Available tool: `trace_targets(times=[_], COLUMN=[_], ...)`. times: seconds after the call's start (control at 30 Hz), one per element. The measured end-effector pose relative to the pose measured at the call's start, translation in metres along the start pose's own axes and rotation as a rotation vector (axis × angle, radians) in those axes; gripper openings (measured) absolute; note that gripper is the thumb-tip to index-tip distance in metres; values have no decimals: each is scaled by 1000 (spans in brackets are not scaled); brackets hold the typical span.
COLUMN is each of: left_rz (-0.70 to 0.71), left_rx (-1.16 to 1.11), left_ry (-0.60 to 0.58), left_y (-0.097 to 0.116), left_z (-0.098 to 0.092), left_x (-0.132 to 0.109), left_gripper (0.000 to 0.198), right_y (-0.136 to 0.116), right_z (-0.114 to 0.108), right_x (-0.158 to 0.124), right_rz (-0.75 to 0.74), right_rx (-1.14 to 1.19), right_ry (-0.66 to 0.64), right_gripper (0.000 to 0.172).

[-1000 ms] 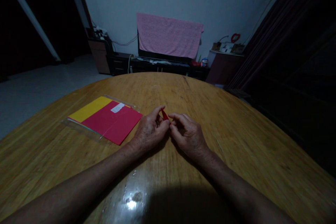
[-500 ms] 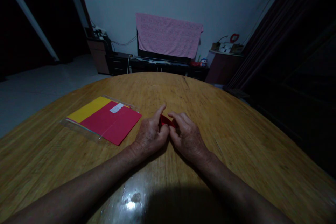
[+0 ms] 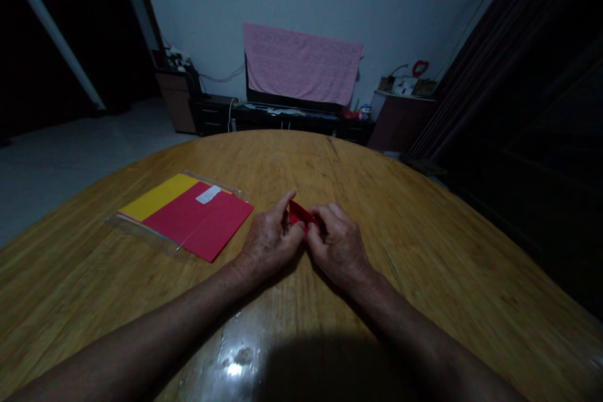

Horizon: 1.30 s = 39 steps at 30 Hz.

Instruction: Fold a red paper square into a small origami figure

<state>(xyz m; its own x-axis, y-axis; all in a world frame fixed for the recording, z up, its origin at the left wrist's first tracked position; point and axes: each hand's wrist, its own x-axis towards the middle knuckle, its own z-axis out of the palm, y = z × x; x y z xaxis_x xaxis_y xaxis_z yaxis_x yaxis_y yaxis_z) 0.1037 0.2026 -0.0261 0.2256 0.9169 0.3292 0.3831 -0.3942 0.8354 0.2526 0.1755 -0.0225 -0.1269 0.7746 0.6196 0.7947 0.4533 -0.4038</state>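
Note:
A small piece of folded red paper (image 3: pixel 299 211) is held between my two hands, just above the table. My left hand (image 3: pixel 269 240) grips its left side, thumb pressed on the near part and index finger pointing up behind it. My right hand (image 3: pixel 340 242) pinches the right side between thumb and fingers. Part of the paper stands up as a flap; the fingers hide much of the rest. Left of my left hand lies a stack of coloured paper (image 3: pixel 198 220), red and yellow on top, partly in a clear plastic sleeve with a white label.
The round wooden table (image 3: pixel 424 276) reflects light near its front edge. Beyond it, a pink cloth (image 3: pixel 304 66) covers a screen on a low black cabinet (image 3: pixel 217 114). A side cabinet (image 3: pixel 400 119) with small items stands at the right, near a dark curtain.
More of the red paper shows now, its flap standing higher between my hands. The right fingers have shifted slightly down and closed in on its edge. The paper stack stays in place.

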Motion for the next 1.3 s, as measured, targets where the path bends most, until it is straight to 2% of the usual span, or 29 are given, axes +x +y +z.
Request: trace_targets(times=[0.13, 0.3, 0.4, 0.73, 0.8, 0.93, 1.03, 1.17, 1.3], left_rz=[-5, 119, 148, 69, 23, -17, 60, 196, 250], left_rx=[12, 106, 149, 225, 200, 73, 56, 203, 326], left_ry=[5, -46, -60, 0, 21, 29, 16, 68, 113], left_y=[-1, 1, 2, 5, 5, 6, 5, 1, -2], left_z=[1, 0, 0, -2, -1, 0, -2, -5, -7], left_x=[0, -4, -6, -3, -3, -3, -3, -1, -1], left_gripper=[61, 61, 61, 64, 57, 29, 23, 18, 15], right_y=[-1, 0, 1, -1, -1, -1, -1, -1, -3], right_z=[1, 0, 0, 1, 1, 2, 2, 3, 3], right_x=[-1, 0, 0, 1, 1, 1, 1, -1, -2], right_rz=[-7, 2, 5, 34, 28, 1, -27, -47, -53], right_rx=[15, 11, 10, 40, 47, 81, 109, 111, 118], right_ry=[-29, -71, -74, 41, 61, 92, 97, 89, 82], right_gripper=[16, 19, 17, 14, 14, 16, 20, 23, 26])
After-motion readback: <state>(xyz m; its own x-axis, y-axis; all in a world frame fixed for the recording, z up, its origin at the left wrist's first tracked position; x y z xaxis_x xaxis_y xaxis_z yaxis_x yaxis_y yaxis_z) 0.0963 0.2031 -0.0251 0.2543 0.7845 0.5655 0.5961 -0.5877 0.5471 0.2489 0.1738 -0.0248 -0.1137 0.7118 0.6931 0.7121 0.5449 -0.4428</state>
